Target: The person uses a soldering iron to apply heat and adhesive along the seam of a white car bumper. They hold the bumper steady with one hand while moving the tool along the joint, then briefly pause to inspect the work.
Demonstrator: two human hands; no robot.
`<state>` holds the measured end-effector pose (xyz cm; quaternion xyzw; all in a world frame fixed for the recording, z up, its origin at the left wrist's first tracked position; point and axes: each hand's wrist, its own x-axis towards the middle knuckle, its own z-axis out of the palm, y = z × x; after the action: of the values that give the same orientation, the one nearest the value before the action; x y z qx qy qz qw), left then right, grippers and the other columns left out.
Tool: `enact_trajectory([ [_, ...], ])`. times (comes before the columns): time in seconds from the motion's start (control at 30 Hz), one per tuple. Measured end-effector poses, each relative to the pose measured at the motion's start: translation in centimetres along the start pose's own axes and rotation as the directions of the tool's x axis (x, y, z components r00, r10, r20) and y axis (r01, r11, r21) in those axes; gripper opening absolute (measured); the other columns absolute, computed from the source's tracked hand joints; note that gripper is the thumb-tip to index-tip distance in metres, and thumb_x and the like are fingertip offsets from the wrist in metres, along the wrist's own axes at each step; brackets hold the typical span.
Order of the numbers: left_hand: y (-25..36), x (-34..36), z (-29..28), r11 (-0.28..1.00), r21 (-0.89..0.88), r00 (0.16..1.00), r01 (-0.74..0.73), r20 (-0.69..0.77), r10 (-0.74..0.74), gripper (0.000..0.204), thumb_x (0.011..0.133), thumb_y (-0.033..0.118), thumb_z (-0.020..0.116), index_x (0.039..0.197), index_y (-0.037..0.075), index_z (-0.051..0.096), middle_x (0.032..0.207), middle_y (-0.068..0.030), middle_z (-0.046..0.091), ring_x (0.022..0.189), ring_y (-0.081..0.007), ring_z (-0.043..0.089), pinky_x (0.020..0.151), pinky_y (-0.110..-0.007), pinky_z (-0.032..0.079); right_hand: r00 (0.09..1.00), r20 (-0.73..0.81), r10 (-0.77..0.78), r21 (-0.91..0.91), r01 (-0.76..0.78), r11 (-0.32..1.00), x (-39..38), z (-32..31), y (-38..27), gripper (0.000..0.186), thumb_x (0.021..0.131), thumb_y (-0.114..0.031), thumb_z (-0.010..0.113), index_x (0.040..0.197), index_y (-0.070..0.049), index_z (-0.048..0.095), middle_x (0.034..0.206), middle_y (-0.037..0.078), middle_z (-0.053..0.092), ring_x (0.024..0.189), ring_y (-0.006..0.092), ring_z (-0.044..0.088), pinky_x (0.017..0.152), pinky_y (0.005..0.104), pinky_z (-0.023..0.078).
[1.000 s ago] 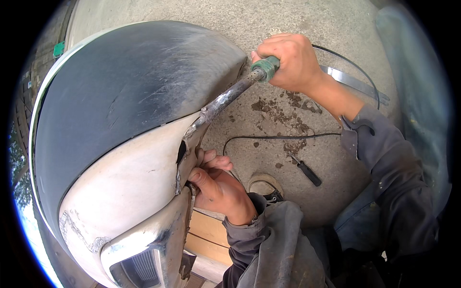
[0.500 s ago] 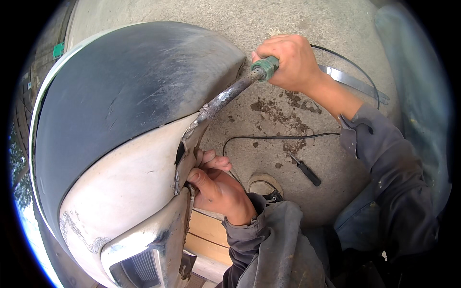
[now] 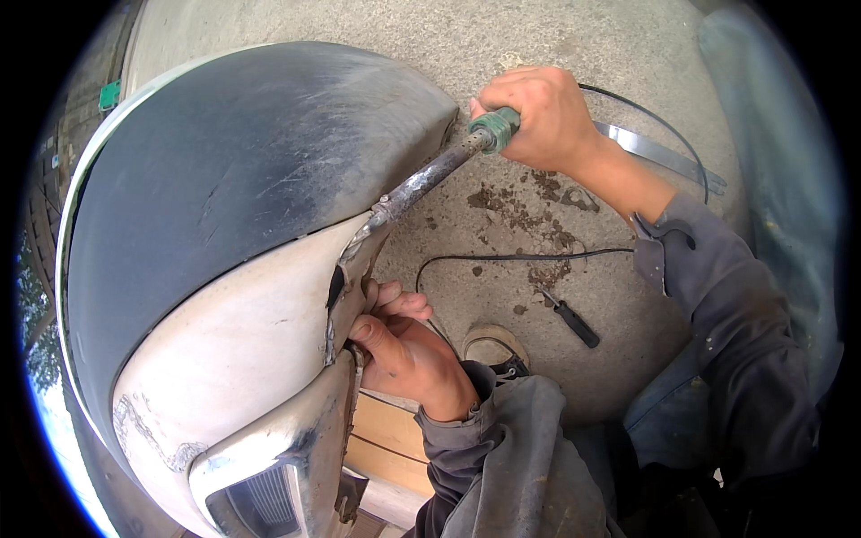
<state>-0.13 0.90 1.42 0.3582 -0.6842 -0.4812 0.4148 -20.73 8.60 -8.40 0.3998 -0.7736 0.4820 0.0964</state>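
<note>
A dark grey and scuffed white vehicle bumper (image 3: 224,314) fills the left side, with a ragged, cracked edge facing me. My right hand (image 3: 543,121) is closed round the green handle of a large soldering iron (image 3: 430,175). Its perforated metal shaft slants down to the left, and the tip meets the broken edge; the exact contact is partly hidden. Lower down, my left hand (image 3: 404,350) pinches the bumper's edge just below the tip, thumb in front. Some of its fingertips are out of sight behind the plastic.
On the concrete floor (image 3: 619,54) lie a black-handled screwdriver (image 3: 577,325), a black cable (image 3: 529,257), a shiny metal strip (image 3: 664,154) and dark crumbs of dirt (image 3: 529,211). A shoe (image 3: 496,348) shows beside my left wrist. Wooden boards (image 3: 390,435) are under the bumper.
</note>
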Motion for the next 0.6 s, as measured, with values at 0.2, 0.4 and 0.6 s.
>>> enact_trajectory([
  [0.2, -0.02, 0.04, -0.05, 1.0, 0.006, 1.0, -0.001, -0.002, 0.001, 0.057, 0.097, 0.048, 0.054, 0.109, -0.008, 0.058, 0.084, -0.0106, 0.061, 0.064, -0.011, 0.054, 0.058, -0.021, 0.043, 0.999, -0.04, -0.017, -0.028, 0.016, 0.999, -0.06, 0.42, 0.53, 0.007, 0.066, -0.017, 0.067, 0.059, -0.013, 0.066, 0.055, 0.004, 0.061, 0.05, 0.0221, 0.06, 0.045, 0.0345, 0.045],
  [0.4, -0.02, -0.05, 0.11, 1.0, 0.005, 1.0, 0.01, -0.021, -0.01, 0.056, 0.098, 0.047, 0.053, 0.109, -0.008, 0.058, 0.082, -0.0105, 0.062, 0.064, -0.0109, 0.054, 0.058, -0.021, 0.043, 0.999, -0.05, -0.013, -0.035, 0.012, 0.999, -0.2, 0.49, 0.68, 0.005, 0.065, -0.015, 0.067, 0.06, -0.014, 0.067, 0.055, 0.003, 0.062, 0.049, 0.0216, 0.06, 0.045, 0.0345, 0.044],
  [0.6, 0.01, -0.09, 0.15, 1.0, 0.011, 0.999, 0.014, -0.037, -0.013, 0.057, 0.097, 0.048, 0.054, 0.109, -0.008, 0.058, 0.083, -0.0105, 0.062, 0.065, -0.0111, 0.054, 0.059, -0.022, 0.043, 0.997, 0.063, 0.037, -0.014, -0.037, 0.999, -0.41, 0.02, 0.49, 0.008, 0.074, -0.012, 0.069, 0.069, -0.007, 0.065, 0.067, 0.008, 0.067, 0.062, 0.0255, 0.065, 0.055, 0.034, 0.05],
])
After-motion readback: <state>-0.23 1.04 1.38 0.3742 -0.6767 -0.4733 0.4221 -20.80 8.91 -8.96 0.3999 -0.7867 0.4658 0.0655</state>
